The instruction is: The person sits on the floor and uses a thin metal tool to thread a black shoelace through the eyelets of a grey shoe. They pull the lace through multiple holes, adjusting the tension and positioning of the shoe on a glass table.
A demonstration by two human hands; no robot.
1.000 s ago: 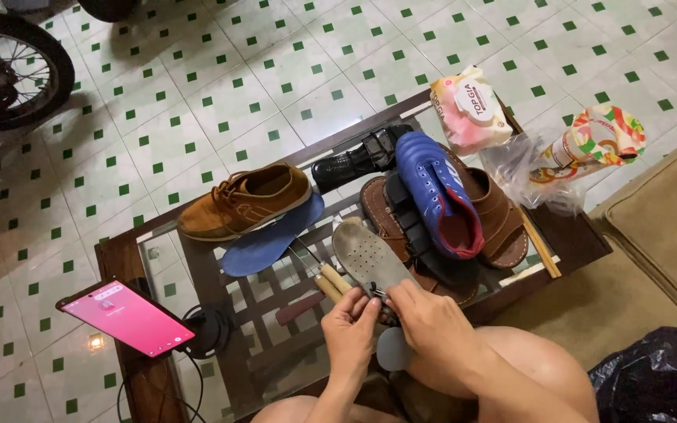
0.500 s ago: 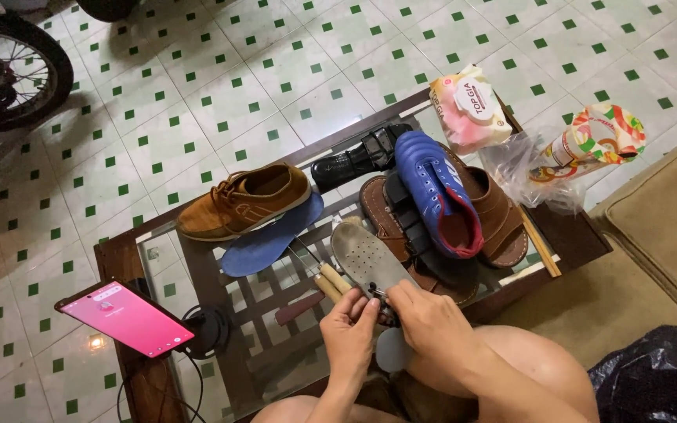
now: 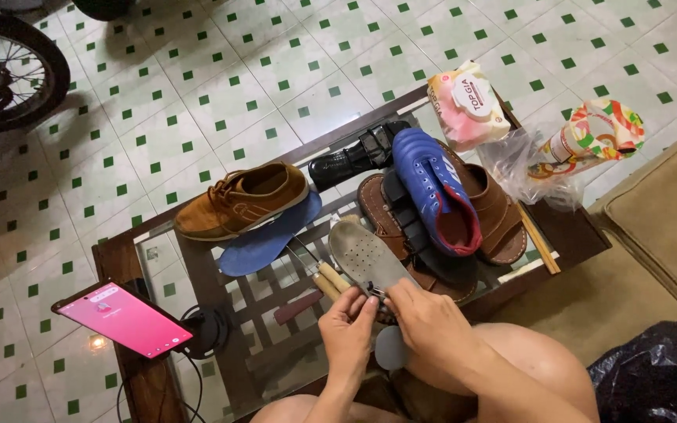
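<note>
While both hands pinch its near end, the grey insole (image 3: 363, 254) points up-left.

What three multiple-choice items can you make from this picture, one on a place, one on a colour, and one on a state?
1. Where does the blue insole lie?
A. under the brown shoe
B. on the floor
C. on the phone

2. What colour is the screen of the phone?
A. green
B. pink
C. white

3. How is the grey insole held?
A. it lies untouched
B. by the left hand alone
C. by both hands at its near end

Answers:
1 A: its edge juts out from under the shoe on the glass table.
2 B: the screen glows pink.
3 C: the left hand and the right hand meet at its near end.
</note>
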